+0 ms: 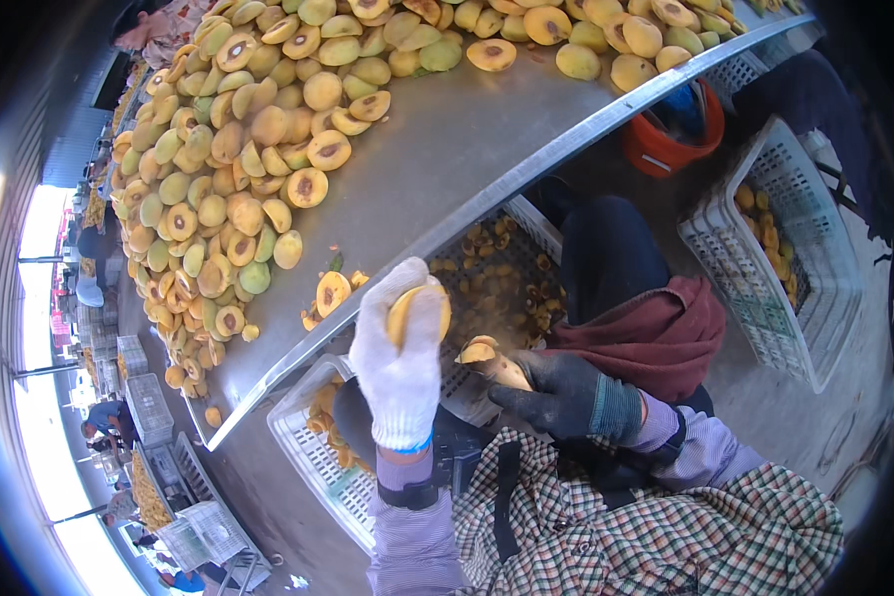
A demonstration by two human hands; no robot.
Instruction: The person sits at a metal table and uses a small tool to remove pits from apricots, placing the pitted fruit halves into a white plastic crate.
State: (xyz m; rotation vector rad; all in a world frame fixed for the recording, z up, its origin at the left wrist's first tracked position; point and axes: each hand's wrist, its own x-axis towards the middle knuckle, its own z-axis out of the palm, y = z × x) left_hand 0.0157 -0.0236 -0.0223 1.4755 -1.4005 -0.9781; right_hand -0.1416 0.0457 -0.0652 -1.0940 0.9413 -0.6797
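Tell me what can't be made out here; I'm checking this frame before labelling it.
- Tool in the right hand: hidden by the dark glove and fruit piece, head view.
- Fruit half in the left hand: partly covered by white-gloved fingers.
- Crate contents: blocked by the arms.
- Distant people, left rim: too small and warped.

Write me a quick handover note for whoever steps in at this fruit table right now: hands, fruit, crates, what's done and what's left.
Left hand, in a white knit glove, holds up a yellow halved fruit.
Right hand, in a dark glove, grips a small tool with a fruit scrap at its tip.
White plastic crate under the table edge holds pitted pieces; a second white crate on the right has a few fruits.
Done: many halved fruits lie cut face up in the pile.
Left: the large heap of yellow-green fruit on the grey metal table.
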